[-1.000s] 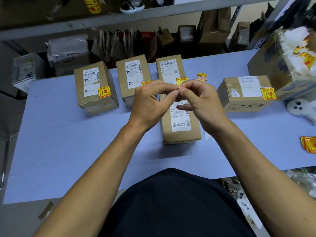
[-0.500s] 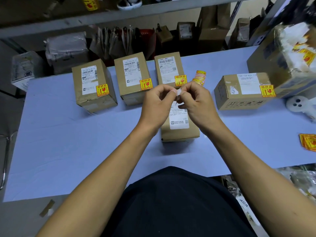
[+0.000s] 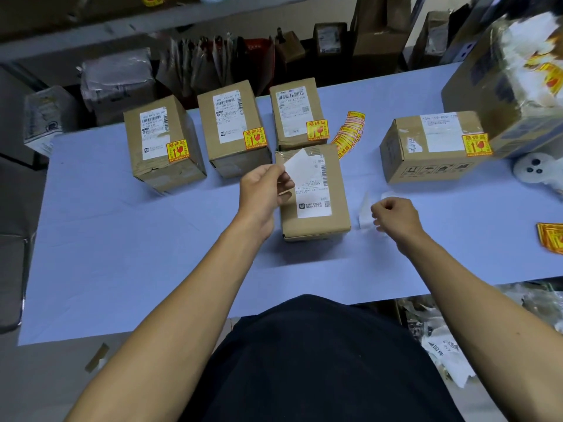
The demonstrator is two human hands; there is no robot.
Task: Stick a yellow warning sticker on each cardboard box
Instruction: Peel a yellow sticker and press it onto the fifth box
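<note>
Showing only its white back, left hand's [image 3: 263, 193] sticker [image 3: 297, 162].

yellow warning stickers [image 3: 256, 137] printed with red "易碎品" and a broken-glass sign mark four cardboard boxes [image 3: 233, 126]. the right box's shipping label [image 3: 443, 131] reads partly "159-k02"; the other labels' barcodes and print are too blurred.

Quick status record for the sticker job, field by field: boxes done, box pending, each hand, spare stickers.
boxes with sticker: four, three in the back row and one at right
box pending: near box, no yellow sticker visible
left hand: pinches a white-faced piece above the near box
right hand: curled near white scraps on the table
spare stickers: fanned pile; more at the right edge
</note>
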